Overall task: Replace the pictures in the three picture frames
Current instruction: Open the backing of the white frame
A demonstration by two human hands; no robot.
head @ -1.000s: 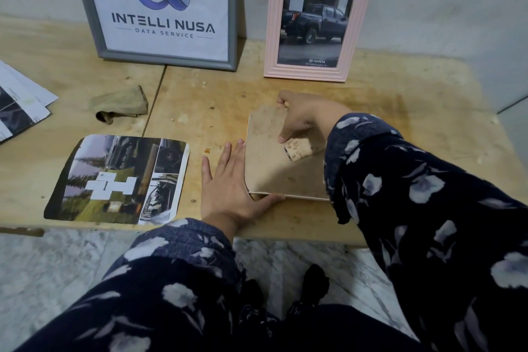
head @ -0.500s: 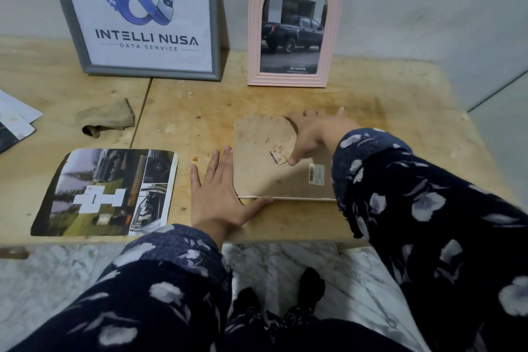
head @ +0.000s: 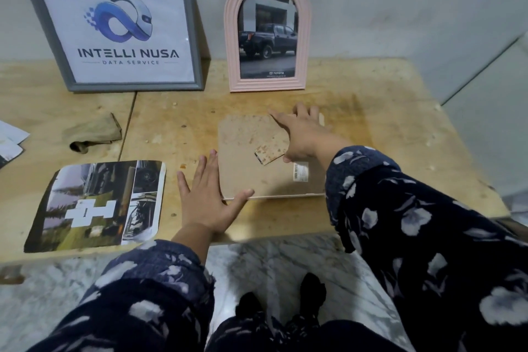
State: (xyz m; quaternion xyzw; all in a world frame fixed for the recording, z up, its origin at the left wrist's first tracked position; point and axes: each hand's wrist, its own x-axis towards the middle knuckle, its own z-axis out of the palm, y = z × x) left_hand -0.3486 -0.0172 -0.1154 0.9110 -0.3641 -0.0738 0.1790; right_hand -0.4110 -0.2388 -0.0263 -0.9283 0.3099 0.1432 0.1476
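The face-down picture frame (head: pixel 257 171) lies backing up on the wooden table (head: pixel 385 128), near its front edge, right of the loose photo print (head: pixel 97 206). Your left hand (head: pixel 208 203) rests flat, fingers straight, against its left edge, thumb on the near corner. Your right hand (head: pixel 303 134) lies spread over the backing's far right, thumb by the easel stand (head: pixel 271 150). The grey frame (head: pixel 114 34) and pink arched frame (head: pixel 267 31) stand at the far wall.

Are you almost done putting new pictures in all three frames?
Maybe two look done: the grey frame and the pink arched frame stand upright with pictures inside. The third frame lies face down; the left hand steadies it while the right hand works on its back. A loose printed picture lies beside it.
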